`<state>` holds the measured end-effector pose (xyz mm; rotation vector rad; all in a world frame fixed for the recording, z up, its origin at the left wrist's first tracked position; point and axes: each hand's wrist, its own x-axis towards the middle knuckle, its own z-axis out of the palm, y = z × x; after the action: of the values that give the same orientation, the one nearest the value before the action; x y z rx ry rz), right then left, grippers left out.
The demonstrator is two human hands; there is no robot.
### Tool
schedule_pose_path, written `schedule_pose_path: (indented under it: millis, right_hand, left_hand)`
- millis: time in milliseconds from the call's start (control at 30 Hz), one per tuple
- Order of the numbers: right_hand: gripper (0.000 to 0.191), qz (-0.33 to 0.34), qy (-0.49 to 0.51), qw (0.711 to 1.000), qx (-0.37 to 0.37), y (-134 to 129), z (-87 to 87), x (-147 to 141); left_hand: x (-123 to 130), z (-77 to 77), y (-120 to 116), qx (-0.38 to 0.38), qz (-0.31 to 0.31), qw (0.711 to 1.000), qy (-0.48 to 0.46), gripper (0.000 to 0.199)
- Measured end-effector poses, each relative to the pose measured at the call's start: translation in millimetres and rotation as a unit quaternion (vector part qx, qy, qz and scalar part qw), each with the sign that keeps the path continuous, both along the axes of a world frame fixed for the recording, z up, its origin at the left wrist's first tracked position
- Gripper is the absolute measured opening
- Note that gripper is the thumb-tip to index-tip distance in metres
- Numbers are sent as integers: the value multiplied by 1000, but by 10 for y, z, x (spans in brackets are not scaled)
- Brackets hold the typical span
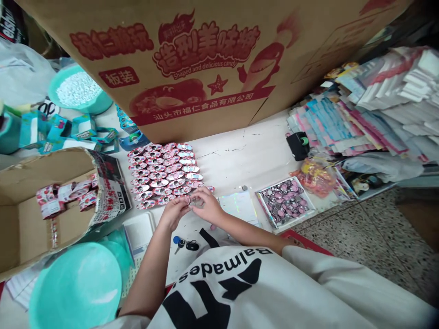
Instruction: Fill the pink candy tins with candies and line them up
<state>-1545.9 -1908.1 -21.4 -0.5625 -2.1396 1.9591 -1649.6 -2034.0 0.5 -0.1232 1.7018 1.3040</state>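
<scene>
Just below the frame's centre, your left hand and right hand pinch a small round piece at their fingertips, and a loosened grip could drop it among the red printed packs left of centre.

On the far side of the surface stands a big brown carton printed in red; left of it sits a turquoise bowl of white pellets, with open blue-green boxes just nearer; a wide turquoise basin fills the near left; keys lie beside a black fob near the middle; at the far right, flat packets lie heaped near a clear bag; speckled floor shows at the right.
</scene>
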Motion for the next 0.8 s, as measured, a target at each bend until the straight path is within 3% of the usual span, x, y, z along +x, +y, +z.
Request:
schedule_pose_path:
  millis: [133,233,333,433,600,800]
  right_hand:
    - [26,-4,-93,988,-123,-32,-119,-53]
    - [22,-5,-118,987,-108,-29,-192,-156]
    - [18,-20,-111,994,7,10,-279,-336]
    - [16,36,-57,984,167,60,-412,-553]
    - [20,216,-8,900,379,54,-634,-763]
    - [35,234,23,841,487,0,-741,-599]
  left_hand:
    - [-41,-61,7,1,5,998,59,38]
    - [-199,-99,7,-43,10,990,135,41]
    - [-469,-143,34,-129,8,962,242,35]
    - [-717,-205,102,-213,-35,920,328,24]
    - [-862,-308,235,-311,-130,866,369,15]
    - [-853,-325,322,-383,-162,830,370,18]
